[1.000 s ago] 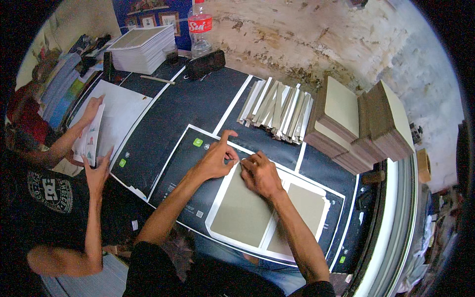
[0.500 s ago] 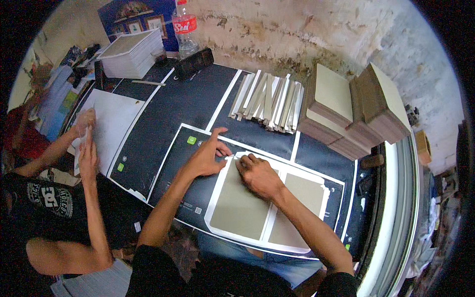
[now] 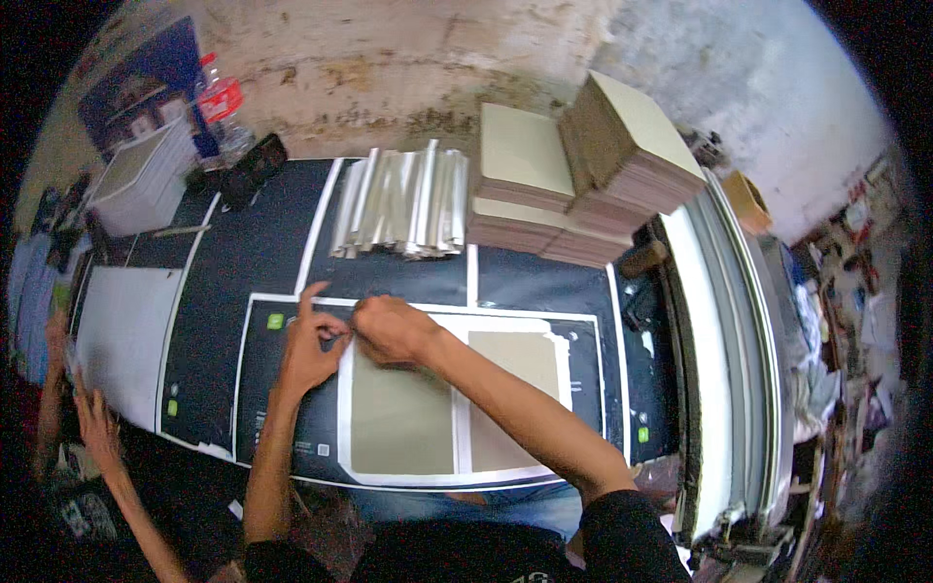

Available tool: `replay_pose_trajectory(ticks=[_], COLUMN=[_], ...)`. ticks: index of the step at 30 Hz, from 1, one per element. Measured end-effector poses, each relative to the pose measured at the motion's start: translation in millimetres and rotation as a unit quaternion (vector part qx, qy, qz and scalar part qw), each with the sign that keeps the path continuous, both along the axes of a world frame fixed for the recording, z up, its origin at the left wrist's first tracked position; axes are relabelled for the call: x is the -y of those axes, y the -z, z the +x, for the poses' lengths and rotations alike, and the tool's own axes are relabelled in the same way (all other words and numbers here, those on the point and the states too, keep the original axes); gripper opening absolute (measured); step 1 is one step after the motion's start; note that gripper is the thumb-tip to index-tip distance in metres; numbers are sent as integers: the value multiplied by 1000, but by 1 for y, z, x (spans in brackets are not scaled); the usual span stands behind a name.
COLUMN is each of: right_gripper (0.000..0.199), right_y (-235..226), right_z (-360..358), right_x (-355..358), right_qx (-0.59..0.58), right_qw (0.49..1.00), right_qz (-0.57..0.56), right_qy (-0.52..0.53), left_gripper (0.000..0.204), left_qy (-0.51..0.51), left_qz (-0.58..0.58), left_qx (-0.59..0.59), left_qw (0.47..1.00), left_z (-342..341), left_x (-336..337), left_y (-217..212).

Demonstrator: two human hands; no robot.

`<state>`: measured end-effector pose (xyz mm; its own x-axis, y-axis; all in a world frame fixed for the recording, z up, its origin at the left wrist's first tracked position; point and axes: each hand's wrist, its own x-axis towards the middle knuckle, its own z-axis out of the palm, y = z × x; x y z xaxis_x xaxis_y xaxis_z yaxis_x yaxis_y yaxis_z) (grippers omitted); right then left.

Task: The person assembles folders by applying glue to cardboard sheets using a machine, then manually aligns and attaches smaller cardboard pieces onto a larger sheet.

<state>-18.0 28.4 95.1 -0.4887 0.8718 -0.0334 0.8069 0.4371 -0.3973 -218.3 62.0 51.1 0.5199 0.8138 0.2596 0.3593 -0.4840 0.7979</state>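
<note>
I have both hands together at the back left corner of the white sheet (image 3: 462, 428), which lies close to the front edge of the table (image 3: 253, 223), on a black mat with a white border (image 3: 321, 418). The left hand (image 3: 316, 345) comes in from outside that corner: its thumb and nearest fingers draw together at the sheet's edge, one finger sticking straight up. I cannot tell whether paper is caught between those tips. The right hand (image 3: 394, 330) sits just beside it, fingers curled in over the corner; its fingertips are hidden from me, so I cannot tell what they pinch or press.

A left board (image 3: 403, 418) and a right board (image 3: 510, 361), both grey, lie flat on the sheet, a white strip between them. The first starts just below the right hand; the second is partly covered by the right forearm.

Along the table's back edge I see a bundle of pale strips (image 3: 398, 204) and, right of it, stacks of board (image 3: 525, 151). At the back left corner stand a paper stack (image 3: 144, 185) and a bottle (image 3: 224, 112). A co-worker's hand (image 3: 97, 428) is at the left end.
</note>
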Motion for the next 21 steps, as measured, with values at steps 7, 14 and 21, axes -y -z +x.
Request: replay_pose_trajectory(ticks=[7,14,21], right_gripper=[16,17,19], right_y=[0,27,29], right_z=[6,5,5], right_x=[4,8,23], right_qx=[5,3,67], right_qw=[1000,996,990], right_qz=[24,83,119], right_qy=[-3,-18,-31], left_gripper=[84,82,85], left_qy=[-6,-11,-21], left_qz=[-29,13,-66], left_qx=[0,-7,-1], left_qw=[1000,1000,998], left_z=[16,7,11], left_x=[2,-1,2], left_y=[-8,3,-11])
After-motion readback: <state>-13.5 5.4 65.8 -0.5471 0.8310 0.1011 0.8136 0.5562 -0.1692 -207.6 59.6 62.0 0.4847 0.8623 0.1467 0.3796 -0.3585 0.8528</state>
